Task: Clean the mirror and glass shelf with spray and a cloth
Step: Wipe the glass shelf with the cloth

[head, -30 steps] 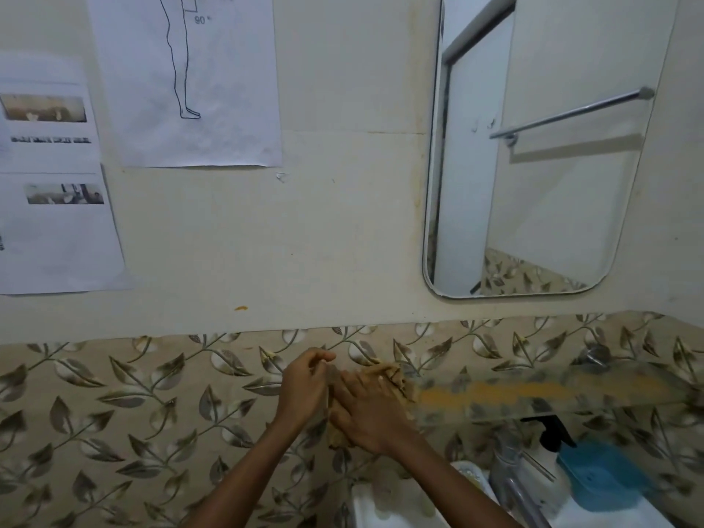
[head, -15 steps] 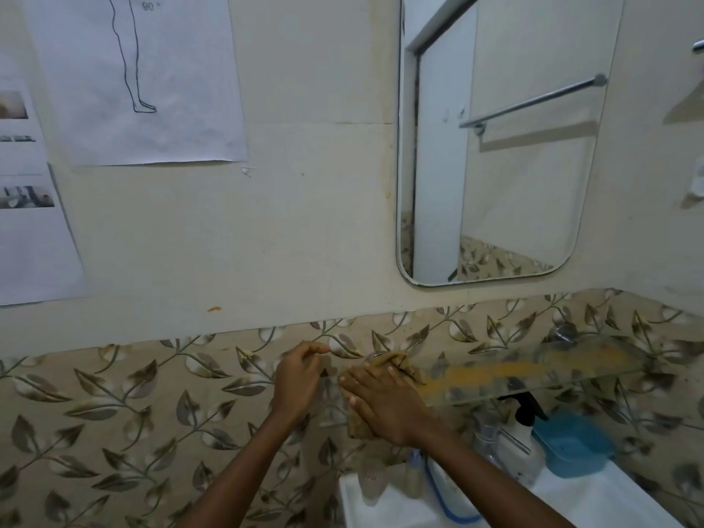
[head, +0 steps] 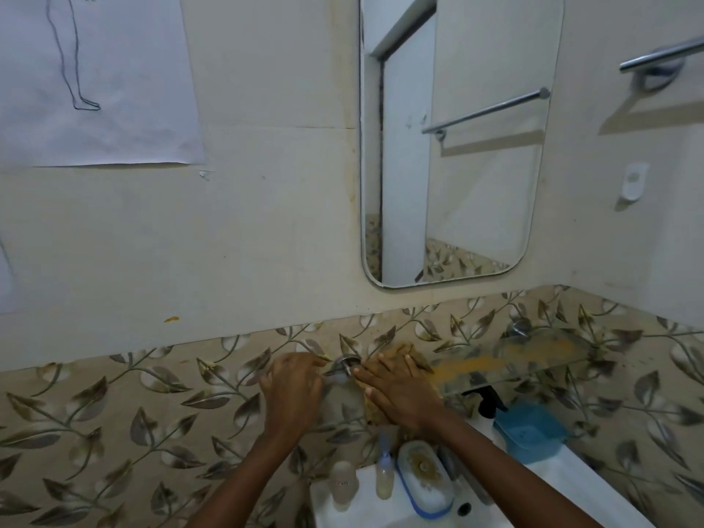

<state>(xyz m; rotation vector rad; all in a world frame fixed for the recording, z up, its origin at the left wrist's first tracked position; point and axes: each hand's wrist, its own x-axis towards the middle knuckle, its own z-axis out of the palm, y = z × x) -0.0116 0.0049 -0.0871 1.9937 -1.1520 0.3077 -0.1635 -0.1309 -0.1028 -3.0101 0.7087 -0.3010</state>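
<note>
While orange-yellow grime [head: 476, 365] is streaking the clear glass wall shelf [head: 541, 371], the right hand [head: 400, 390] is pressing flat-fingered on the crumpled tan cloth [head: 396, 354] at its left end, the left hand [head: 293, 390] is bracing alongside, grip unclear, and the rounded rectangular mirror [head: 476, 165] is looking clean.

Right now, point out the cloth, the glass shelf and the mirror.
cloth [head: 418, 360], head view, exposed upper fold
glass shelf [head: 533, 356], head view, stained top surface
mirror [head: 457, 165], head view, middle of glass
</note>
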